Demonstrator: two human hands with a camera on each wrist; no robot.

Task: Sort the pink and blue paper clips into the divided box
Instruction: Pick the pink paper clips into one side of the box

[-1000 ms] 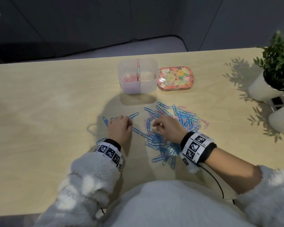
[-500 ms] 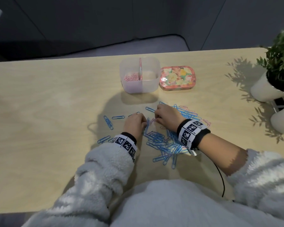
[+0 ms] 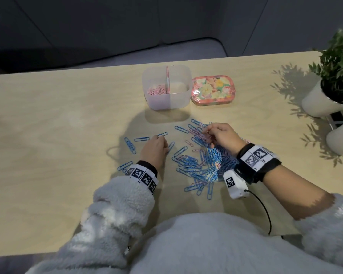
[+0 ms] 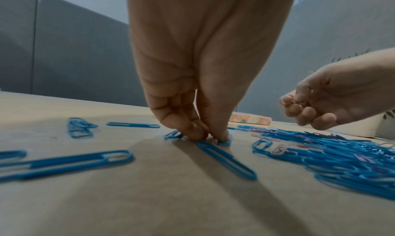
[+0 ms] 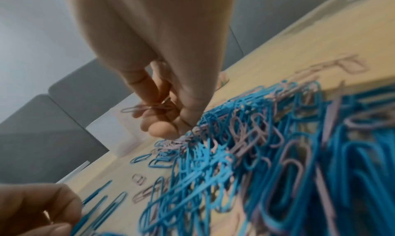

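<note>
A clear divided box (image 3: 167, 99) stands at the table's far middle, with pink clips (image 3: 156, 91) in its left compartment. A mixed pile of blue and pink paper clips (image 3: 205, 165) lies in front of me. My left hand (image 3: 161, 139) is left of the pile among loose blue clips. In the left wrist view its thumb and fingertips (image 4: 210, 138) pinch the end of a blue clip (image 4: 226, 160) against the table. My right hand (image 3: 207, 133) hovers over the pile's far part, fingers curled round pink clips (image 5: 147, 108).
A floral tin (image 3: 212, 89) sits right of the box. Two white pots, one with a green plant (image 3: 339, 62), stand at the right edge beside a dark phone (image 3: 338, 116). Loose blue clips (image 3: 130, 145) are scattered left of my left hand.
Half a second ago the hands were close together at the pile. The right hand has since moved right over the pile's far part, and the left hand has shifted slightly left onto a loose blue clip.
</note>
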